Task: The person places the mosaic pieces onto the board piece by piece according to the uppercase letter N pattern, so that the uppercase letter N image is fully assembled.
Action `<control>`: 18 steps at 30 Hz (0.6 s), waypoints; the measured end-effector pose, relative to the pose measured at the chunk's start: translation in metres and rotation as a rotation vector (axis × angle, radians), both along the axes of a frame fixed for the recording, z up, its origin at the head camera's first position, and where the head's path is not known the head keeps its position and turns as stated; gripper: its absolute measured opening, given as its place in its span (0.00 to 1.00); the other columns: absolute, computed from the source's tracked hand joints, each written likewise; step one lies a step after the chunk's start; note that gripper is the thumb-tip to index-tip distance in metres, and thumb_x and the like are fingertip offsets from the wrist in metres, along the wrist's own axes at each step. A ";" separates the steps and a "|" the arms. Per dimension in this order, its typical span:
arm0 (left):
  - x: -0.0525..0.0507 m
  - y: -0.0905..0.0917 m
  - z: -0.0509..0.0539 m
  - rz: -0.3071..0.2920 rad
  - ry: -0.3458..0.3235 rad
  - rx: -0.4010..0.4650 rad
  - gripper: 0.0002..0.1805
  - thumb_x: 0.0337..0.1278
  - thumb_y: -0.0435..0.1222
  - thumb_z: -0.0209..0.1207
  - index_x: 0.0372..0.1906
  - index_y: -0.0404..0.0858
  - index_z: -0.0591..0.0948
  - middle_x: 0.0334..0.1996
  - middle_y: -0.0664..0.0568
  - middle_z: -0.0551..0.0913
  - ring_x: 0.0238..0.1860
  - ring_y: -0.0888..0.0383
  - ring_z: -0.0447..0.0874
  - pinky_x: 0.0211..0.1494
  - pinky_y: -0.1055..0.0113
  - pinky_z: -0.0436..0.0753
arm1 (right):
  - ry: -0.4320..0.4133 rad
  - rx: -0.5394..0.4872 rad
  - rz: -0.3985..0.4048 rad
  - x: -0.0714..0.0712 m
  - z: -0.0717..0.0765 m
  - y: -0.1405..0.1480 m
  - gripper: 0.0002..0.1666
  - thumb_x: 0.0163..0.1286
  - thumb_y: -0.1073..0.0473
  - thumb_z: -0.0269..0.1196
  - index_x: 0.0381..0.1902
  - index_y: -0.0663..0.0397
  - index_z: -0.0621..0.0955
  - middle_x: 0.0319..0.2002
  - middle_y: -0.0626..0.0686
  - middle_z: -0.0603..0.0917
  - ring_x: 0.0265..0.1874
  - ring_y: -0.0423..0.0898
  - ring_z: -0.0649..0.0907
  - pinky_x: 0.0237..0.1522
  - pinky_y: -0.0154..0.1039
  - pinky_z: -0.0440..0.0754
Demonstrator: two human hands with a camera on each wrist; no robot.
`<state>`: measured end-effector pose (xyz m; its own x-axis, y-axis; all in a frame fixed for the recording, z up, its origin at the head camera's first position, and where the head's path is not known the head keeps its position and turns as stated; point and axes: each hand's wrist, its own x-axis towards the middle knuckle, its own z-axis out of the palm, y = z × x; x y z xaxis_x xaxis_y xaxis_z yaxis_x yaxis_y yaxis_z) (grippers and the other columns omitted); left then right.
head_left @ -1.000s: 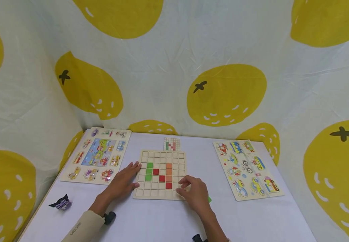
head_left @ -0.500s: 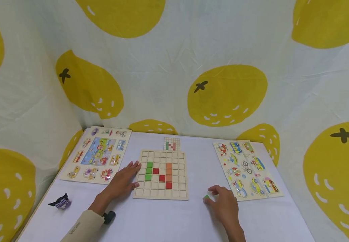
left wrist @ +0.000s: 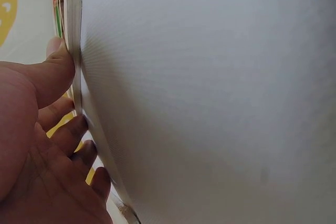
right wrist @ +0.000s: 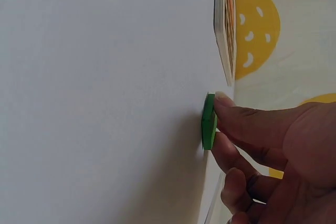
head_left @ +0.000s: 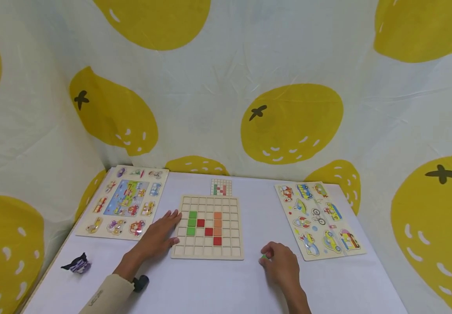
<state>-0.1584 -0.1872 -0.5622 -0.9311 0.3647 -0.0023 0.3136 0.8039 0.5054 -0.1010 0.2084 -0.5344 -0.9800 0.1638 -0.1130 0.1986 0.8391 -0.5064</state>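
Observation:
A wooden grid board lies in the middle of the table, with green tiles, red tiles and an orange column set in its cells. My left hand rests against the board's left edge, thumb and fingers touching the side. To the right of the board, my right hand pinches a green square tile between thumb and fingers, low over the white table. In the right wrist view the tile stands tilted near the surface; whether it touches the cloth I cannot tell.
Behind the board lies a small pattern card. Vehicle picture puzzles lie on both sides, one at left and one at right. A black and purple fabric item sits at front left. A lemon-print cloth hangs behind.
My right hand has moved from the board's right edge to the green tile on the table and now pinches it. The left hand has stayed at the board's left edge.

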 end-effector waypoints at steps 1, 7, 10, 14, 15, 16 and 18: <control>0.000 0.000 0.000 0.000 -0.001 -0.002 0.47 0.67 0.41 0.70 0.84 0.38 0.60 0.86 0.43 0.57 0.87 0.38 0.50 0.84 0.35 0.59 | -0.001 0.000 -0.004 0.000 -0.001 -0.002 0.13 0.54 0.61 0.82 0.34 0.44 0.87 0.29 0.44 0.81 0.33 0.45 0.76 0.36 0.41 0.69; 0.000 0.001 -0.001 -0.002 0.003 -0.008 0.46 0.67 0.41 0.70 0.84 0.39 0.60 0.85 0.43 0.58 0.87 0.38 0.51 0.84 0.35 0.59 | -0.016 0.012 -0.020 -0.001 -0.004 -0.004 0.14 0.53 0.59 0.83 0.33 0.44 0.87 0.27 0.43 0.80 0.32 0.45 0.75 0.35 0.40 0.68; 0.001 0.002 0.000 0.001 0.003 -0.005 0.46 0.68 0.41 0.69 0.84 0.39 0.61 0.85 0.43 0.58 0.87 0.39 0.51 0.84 0.35 0.59 | -0.026 0.033 -0.019 0.000 -0.002 -0.005 0.15 0.51 0.59 0.84 0.33 0.44 0.87 0.27 0.43 0.80 0.32 0.45 0.75 0.35 0.40 0.68; 0.002 0.002 0.002 0.008 0.000 0.001 0.46 0.68 0.41 0.70 0.84 0.39 0.61 0.85 0.43 0.58 0.87 0.38 0.51 0.84 0.34 0.59 | -0.038 0.029 -0.021 0.002 0.001 -0.007 0.16 0.51 0.61 0.84 0.32 0.44 0.87 0.27 0.44 0.80 0.33 0.46 0.75 0.36 0.41 0.68; 0.002 0.002 0.002 0.009 -0.001 0.002 0.46 0.68 0.41 0.70 0.84 0.39 0.61 0.85 0.43 0.58 0.87 0.38 0.50 0.84 0.34 0.59 | -0.040 0.024 -0.024 0.002 0.001 -0.008 0.16 0.51 0.61 0.84 0.32 0.44 0.86 0.27 0.44 0.80 0.33 0.46 0.75 0.36 0.41 0.68; 0.002 0.002 0.003 0.011 -0.003 0.004 0.46 0.68 0.41 0.70 0.84 0.39 0.61 0.85 0.43 0.58 0.87 0.38 0.50 0.84 0.34 0.59 | -0.039 0.019 -0.026 0.002 0.001 -0.009 0.16 0.51 0.62 0.84 0.32 0.45 0.86 0.27 0.44 0.80 0.33 0.46 0.75 0.36 0.41 0.68; 0.002 0.001 0.003 0.010 -0.005 0.002 0.46 0.67 0.40 0.70 0.84 0.38 0.61 0.85 0.43 0.58 0.87 0.38 0.50 0.84 0.34 0.59 | -0.040 0.009 -0.030 0.002 0.000 -0.010 0.17 0.51 0.62 0.84 0.32 0.44 0.85 0.28 0.44 0.80 0.32 0.46 0.75 0.36 0.41 0.68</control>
